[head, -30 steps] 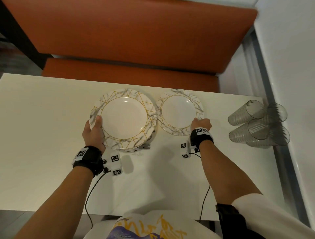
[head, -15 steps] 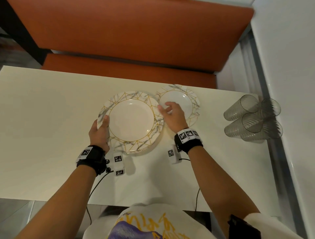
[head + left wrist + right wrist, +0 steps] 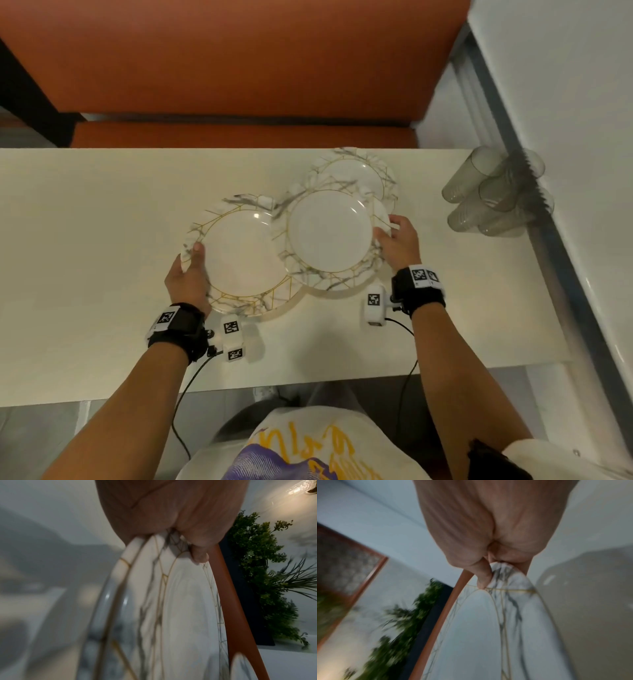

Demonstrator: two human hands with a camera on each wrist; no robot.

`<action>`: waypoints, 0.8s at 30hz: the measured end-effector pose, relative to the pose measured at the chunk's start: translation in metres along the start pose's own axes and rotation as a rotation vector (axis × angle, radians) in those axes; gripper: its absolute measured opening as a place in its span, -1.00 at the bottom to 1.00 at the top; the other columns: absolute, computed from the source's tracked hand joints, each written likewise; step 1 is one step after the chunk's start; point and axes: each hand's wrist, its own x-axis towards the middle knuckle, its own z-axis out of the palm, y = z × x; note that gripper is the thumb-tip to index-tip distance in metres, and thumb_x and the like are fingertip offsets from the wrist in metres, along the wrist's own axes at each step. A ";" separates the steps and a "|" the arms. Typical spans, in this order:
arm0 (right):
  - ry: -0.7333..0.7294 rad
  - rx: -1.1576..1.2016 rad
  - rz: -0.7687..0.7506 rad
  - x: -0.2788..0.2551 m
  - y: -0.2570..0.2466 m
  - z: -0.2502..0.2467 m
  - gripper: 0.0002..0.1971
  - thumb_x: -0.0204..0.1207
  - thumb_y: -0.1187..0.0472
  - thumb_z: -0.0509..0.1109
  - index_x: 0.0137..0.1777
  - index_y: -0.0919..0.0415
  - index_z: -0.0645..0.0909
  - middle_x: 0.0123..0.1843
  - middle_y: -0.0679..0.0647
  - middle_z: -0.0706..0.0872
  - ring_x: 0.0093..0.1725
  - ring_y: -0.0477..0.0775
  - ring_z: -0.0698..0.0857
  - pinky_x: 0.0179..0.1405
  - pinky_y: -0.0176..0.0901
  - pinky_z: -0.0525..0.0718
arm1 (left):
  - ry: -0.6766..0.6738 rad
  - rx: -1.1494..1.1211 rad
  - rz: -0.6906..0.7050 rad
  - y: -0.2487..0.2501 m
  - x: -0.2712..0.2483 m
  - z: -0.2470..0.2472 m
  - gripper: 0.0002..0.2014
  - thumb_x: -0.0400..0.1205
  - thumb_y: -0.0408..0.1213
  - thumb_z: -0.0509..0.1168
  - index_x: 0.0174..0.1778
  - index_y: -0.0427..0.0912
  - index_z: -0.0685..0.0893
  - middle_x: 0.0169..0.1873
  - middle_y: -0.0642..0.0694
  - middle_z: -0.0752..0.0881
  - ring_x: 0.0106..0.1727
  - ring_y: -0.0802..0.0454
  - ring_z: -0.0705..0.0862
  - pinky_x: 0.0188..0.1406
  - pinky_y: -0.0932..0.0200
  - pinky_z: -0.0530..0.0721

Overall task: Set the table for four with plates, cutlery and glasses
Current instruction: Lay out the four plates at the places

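Round white plates with grey marble veining and thin gold geometric lines on the rims, three showing across the middle of the pale cream table [image 3: 85, 240]. Left plate [image 3: 239, 253] gripped at its left rim by the left hand [image 3: 186, 277], thumb on top, fingers curled beneath; a second rim visible just under it from the left wrist, so probably a stack. Middle plate [image 3: 330, 236] pinched at its right rim by the right hand [image 3: 399, 245], thumb over the marble band, lifted and overlapping both the left plate's right edge and the near edge of the far plate [image 3: 356, 171], which lies flat by the table's far edge. Clear ribbed tumblers [image 3: 496, 195] lying clustered at the right end, well apart from the plates. Orange upholstered bench [image 3: 239, 58] beyond. Half a second ago: only two plates showing, right hand reaching open across the stack's right rim; now clamped on a plate drawn off to the right.
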 end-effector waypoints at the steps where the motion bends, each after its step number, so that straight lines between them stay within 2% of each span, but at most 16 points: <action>1: 0.028 0.008 0.013 0.002 0.010 -0.010 -0.59 0.59 0.27 0.46 0.43 0.18 0.53 0.15 0.14 0.78 -0.04 0.01 0.78 -0.10 -0.14 0.78 | 0.013 0.004 0.023 0.002 0.000 -0.001 -0.68 0.69 0.03 0.47 0.31 0.00 0.80 0.19 0.03 0.85 0.22 0.10 0.79 0.44 -0.03 0.70; 3: 0.103 0.018 0.064 -0.001 0.033 -0.026 -0.58 0.57 0.26 0.46 0.42 0.15 0.53 0.12 0.13 0.77 0.01 0.07 0.79 0.07 0.05 0.81 | 0.056 0.002 0.015 0.000 0.003 -0.007 -0.78 0.68 0.04 0.48 0.18 0.07 0.80 0.20 0.01 0.84 0.29 0.04 0.78 0.47 -0.05 0.68; 5: 0.150 0.008 0.122 -0.010 0.055 -0.039 -0.58 0.57 0.25 0.46 0.41 0.13 0.53 0.16 0.13 0.74 0.06 0.12 0.76 0.16 0.10 0.78 | 0.103 -0.010 0.007 -0.004 0.004 -0.016 -0.76 0.64 0.09 0.50 0.12 0.06 0.81 0.18 -0.02 0.83 0.30 -0.04 0.77 0.50 -0.14 0.66; 7: 0.209 -0.006 0.156 -0.027 0.079 -0.046 -0.57 0.59 0.26 0.46 0.44 0.17 0.52 0.24 0.13 0.70 0.10 0.10 0.70 0.19 0.03 0.72 | 0.119 0.000 0.008 -0.010 0.007 -0.030 -0.56 0.61 0.14 0.51 0.25 -0.10 0.82 0.22 -0.19 0.83 0.16 -0.04 0.71 0.54 -0.32 0.59; 8: 0.231 -0.022 0.173 -0.036 0.091 -0.048 -0.57 0.60 0.26 0.45 0.45 0.18 0.52 0.27 0.12 0.68 0.12 0.09 0.68 0.20 0.01 0.70 | 0.118 0.008 0.001 -0.013 0.009 -0.037 -0.48 0.61 0.15 0.51 0.32 -0.16 0.79 0.30 -0.30 0.79 0.14 -0.01 0.65 0.54 -0.36 0.55; 9: 0.250 -0.030 0.184 -0.048 0.102 -0.049 -0.57 0.60 0.26 0.45 0.45 0.18 0.51 0.29 0.11 0.67 0.15 0.09 0.67 0.24 0.01 0.69 | 0.103 0.017 -0.007 -0.015 0.008 -0.044 -0.44 0.61 0.16 0.50 0.37 -0.19 0.77 0.31 -0.32 0.78 0.15 0.01 0.63 0.50 -0.35 0.57; 11: 0.279 -0.054 0.204 -0.063 0.120 -0.048 -0.59 0.59 0.23 0.46 0.42 0.15 0.52 0.33 0.13 0.68 0.19 0.14 0.70 0.30 0.12 0.71 | 0.090 0.025 -0.024 -0.020 0.006 -0.054 -0.44 0.61 0.18 0.49 0.34 -0.18 0.75 0.06 -0.14 0.80 0.08 0.04 0.64 0.40 -0.27 0.63; 13: 0.296 -0.060 0.222 -0.072 0.127 -0.046 -0.61 0.58 0.22 0.46 0.40 0.13 0.53 0.32 0.16 0.70 0.21 0.19 0.73 0.30 0.20 0.72 | 0.081 0.017 -0.018 -0.022 0.005 -0.057 -0.58 0.63 0.17 0.48 0.28 0.00 0.72 0.03 -0.10 0.71 0.25 0.01 0.65 0.53 -0.31 0.53; 14: 0.309 -0.066 0.228 -0.077 0.130 -0.046 -0.60 0.58 0.21 0.46 0.40 0.14 0.53 0.33 0.17 0.70 0.22 0.20 0.73 0.30 0.18 0.72 | 0.078 0.025 -0.012 -0.026 0.007 -0.059 -0.55 0.64 0.15 0.48 0.37 0.01 0.70 0.12 -0.14 0.76 0.39 -0.06 0.65 0.56 -0.34 0.47; 15: 0.317 -0.071 0.233 -0.080 0.130 -0.045 -0.59 0.59 0.21 0.45 0.42 0.16 0.53 0.34 0.17 0.69 0.23 0.20 0.72 0.30 0.12 0.71 | 0.071 0.025 -0.009 -0.026 0.004 -0.060 -0.46 0.65 0.12 0.47 0.49 -0.05 0.66 0.19 -0.19 0.79 0.43 -0.10 0.64 0.57 -0.35 0.46; 16: 0.326 -0.073 0.241 -0.083 0.130 -0.045 -0.59 0.60 0.22 0.44 0.43 0.18 0.52 0.34 0.17 0.68 0.25 0.20 0.70 0.26 0.03 0.69 | 0.056 0.023 -0.006 -0.027 0.003 -0.060 -0.40 0.66 0.11 0.47 0.56 -0.13 0.62 0.16 -0.20 0.81 0.36 -0.05 0.66 0.56 -0.35 0.47; 18: 0.345 -0.074 0.259 -0.087 0.130 -0.043 -0.61 0.63 0.27 0.41 0.44 0.22 0.50 0.30 0.16 0.68 0.20 0.18 0.68 0.13 -0.11 0.61 | 0.027 0.022 0.015 -0.027 0.002 -0.061 -0.40 0.67 0.10 0.46 0.51 -0.23 0.66 -0.02 -0.10 0.74 0.12 0.02 0.59 0.53 -0.40 0.48; 19: 0.355 -0.083 0.264 -0.090 0.129 -0.042 -0.61 0.63 0.29 0.40 0.44 0.24 0.50 0.24 0.12 0.67 0.15 0.15 0.66 0.07 -0.15 0.57 | 0.015 0.019 0.021 -0.028 0.003 -0.061 -0.42 0.66 0.10 0.46 0.44 -0.26 0.69 -0.01 -0.10 0.74 0.11 0.01 0.58 0.53 -0.42 0.48; 21: 0.373 -0.102 0.272 -0.095 0.130 -0.040 -0.63 0.64 0.32 0.39 0.43 0.28 0.50 0.15 0.08 0.62 0.07 0.08 0.60 0.02 -0.20 0.51 | -0.005 0.007 0.019 -0.031 0.005 -0.063 -0.41 0.64 0.11 0.47 0.41 -0.30 0.70 0.25 -0.25 0.80 0.23 -0.01 0.63 0.54 -0.43 0.47; 22: 0.380 -0.105 0.272 -0.096 0.132 -0.039 -0.63 0.64 0.33 0.39 0.42 0.29 0.51 0.12 0.08 0.60 0.05 0.06 0.59 0.01 -0.22 0.51 | -0.005 0.011 0.020 -0.031 0.004 -0.063 -0.40 0.64 0.12 0.48 0.42 -0.29 0.70 0.35 -0.33 0.76 0.24 -0.03 0.64 0.53 -0.41 0.47; 24: 0.400 -0.108 0.270 -0.098 0.132 -0.038 -0.64 0.63 0.35 0.39 0.41 0.30 0.53 0.10 0.09 0.60 0.03 0.06 0.59 -0.01 -0.23 0.51 | -0.009 0.009 0.014 -0.031 0.004 -0.063 -0.45 0.64 0.13 0.48 0.37 -0.23 0.74 0.25 -0.27 0.79 0.23 -0.01 0.62 0.53 -0.41 0.47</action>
